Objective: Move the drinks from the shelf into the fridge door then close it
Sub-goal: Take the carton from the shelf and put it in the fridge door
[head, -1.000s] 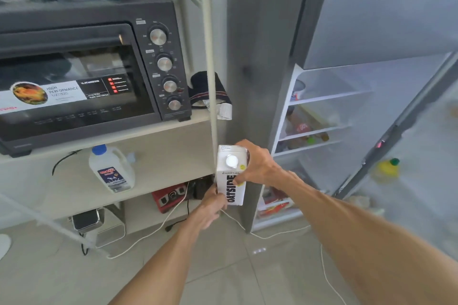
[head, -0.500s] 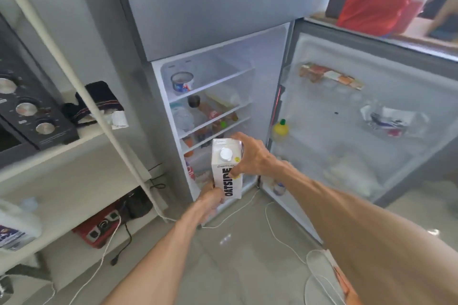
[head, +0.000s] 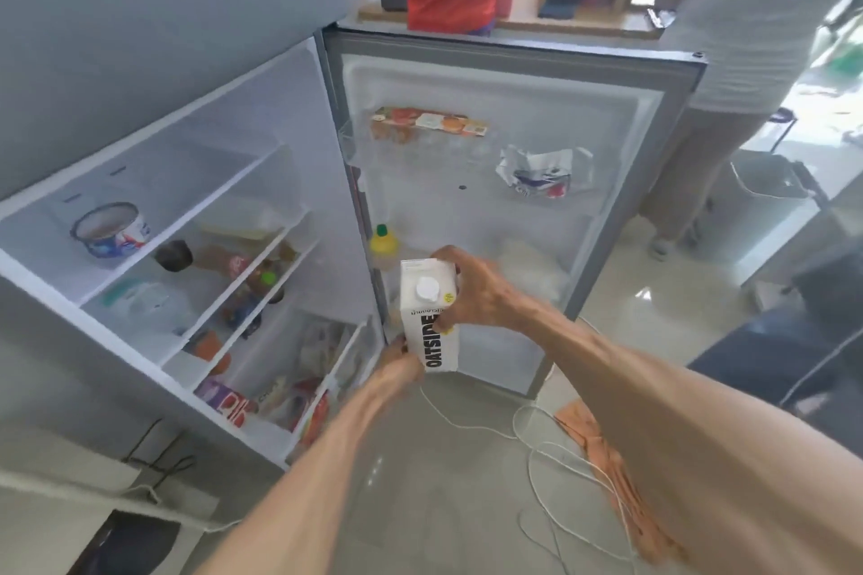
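I hold a white Oatside carton [head: 427,317] with a round white cap upright in both hands, just in front of the open fridge door [head: 509,210]. My right hand [head: 471,289] grips its upper right side. My left hand [head: 397,364] supports its bottom left corner. The carton hangs beside the door's middle rack, where a yellow bottle with a green cap [head: 384,245] stands. The shelf the drinks came from is out of view.
The fridge interior [head: 196,275] at left holds a can, bottles and packets on several shelves. The door's top rack carries a flat carton [head: 427,124] and a crumpled bag [head: 541,173]. Two people stand behind the door. White cords [head: 551,458] lie on the tiled floor.
The view swung right from the oven shelf to the open fridge. Both hands carried the carton over to the fridge door, keeping the same grip.
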